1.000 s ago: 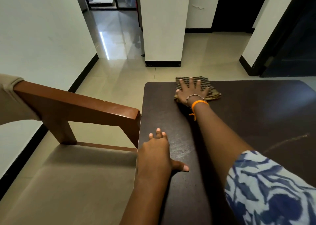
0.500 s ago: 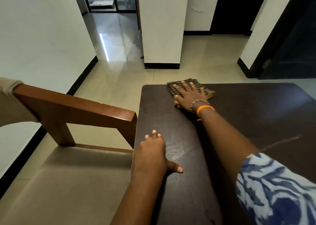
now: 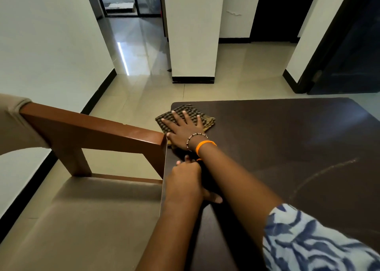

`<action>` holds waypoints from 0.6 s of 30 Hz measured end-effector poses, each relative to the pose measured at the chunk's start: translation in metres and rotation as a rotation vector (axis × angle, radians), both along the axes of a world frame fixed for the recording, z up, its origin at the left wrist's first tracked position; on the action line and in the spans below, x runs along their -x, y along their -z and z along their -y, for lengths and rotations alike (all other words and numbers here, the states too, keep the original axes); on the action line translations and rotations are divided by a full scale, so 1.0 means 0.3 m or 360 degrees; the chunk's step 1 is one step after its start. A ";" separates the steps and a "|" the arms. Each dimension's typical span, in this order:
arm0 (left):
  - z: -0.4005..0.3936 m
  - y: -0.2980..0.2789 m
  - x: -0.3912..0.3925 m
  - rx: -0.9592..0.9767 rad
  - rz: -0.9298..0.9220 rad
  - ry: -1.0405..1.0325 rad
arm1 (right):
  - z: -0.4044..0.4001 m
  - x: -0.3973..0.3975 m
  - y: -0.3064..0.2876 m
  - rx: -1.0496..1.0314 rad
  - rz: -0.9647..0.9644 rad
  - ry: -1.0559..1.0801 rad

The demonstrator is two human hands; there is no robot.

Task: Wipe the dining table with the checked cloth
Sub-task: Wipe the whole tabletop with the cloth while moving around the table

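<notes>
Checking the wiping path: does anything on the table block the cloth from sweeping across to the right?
Nothing visible does. The right hand presses the checked cloth at the far left corner; the dining table to its right is bare.

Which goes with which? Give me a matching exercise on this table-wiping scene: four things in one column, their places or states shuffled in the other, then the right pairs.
Column A
1. checked cloth
2. left hand
3. chair back rail
4. orange band

Column B
a. round the right wrist
b. braced on the dining table's left edge, holding nothing
c. pressed flat under the right hand at the far left corner
d. just left of the table edge

Pairs: 1-c, 2-b, 3-d, 4-a
</notes>
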State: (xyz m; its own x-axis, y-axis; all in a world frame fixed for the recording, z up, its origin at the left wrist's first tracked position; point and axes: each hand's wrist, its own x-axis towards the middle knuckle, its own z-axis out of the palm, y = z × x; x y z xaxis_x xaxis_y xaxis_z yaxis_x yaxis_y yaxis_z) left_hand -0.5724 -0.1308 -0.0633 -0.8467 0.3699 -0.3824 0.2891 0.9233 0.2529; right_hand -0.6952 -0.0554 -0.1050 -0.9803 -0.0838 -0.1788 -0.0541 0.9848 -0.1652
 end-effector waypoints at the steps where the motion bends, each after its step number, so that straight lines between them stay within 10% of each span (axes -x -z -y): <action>1: -0.001 -0.005 -0.003 0.0014 -0.0018 0.0005 | -0.002 -0.003 -0.003 -0.0002 0.0027 -0.0035; 12: 0.017 0.033 -0.017 0.0005 -0.0040 0.0016 | -0.653 -0.209 -0.023 -0.0043 0.0047 0.0690; 18: 0.008 0.034 -0.018 -0.0001 -0.0001 -0.0010 | -0.575 -0.242 -0.024 -0.0009 0.0071 0.0910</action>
